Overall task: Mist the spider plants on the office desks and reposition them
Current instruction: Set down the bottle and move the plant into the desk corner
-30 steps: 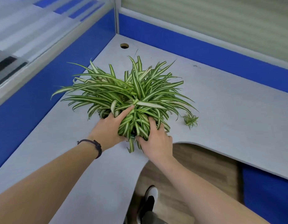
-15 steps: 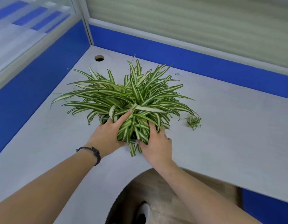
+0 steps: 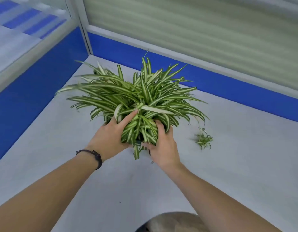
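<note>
We hold the spider plant (image 3: 141, 101) between both hands on the grey bench (image 3: 245, 164), toward the far left corner where the two blue partition panels (image 3: 228, 84) meet. The left hand (image 3: 109, 136) grips the left side of the base, its fingers (image 3: 128, 117) reaching up into the leaves; a dark wristband (image 3: 94, 156) sits on that wrist. The right hand (image 3: 163, 148) grips the right side, fingers curled in among the lower leaves. The pot is hidden under the foliage and the hands, so we cannot tell whether it rests on the bench or is raised off it.

Leaf tips on the far side reach close to the rear panel; those on the left overhang toward the left panel. A small plantlet (image 3: 203, 140) lies on the bench just right of the plant, joined to it by a thin runner.

Open bench surface extends to the right of the plantlet and toward us in front of the hands. The near edge of the bench curves inward at the bottom of the view, between our forearms.
</note>
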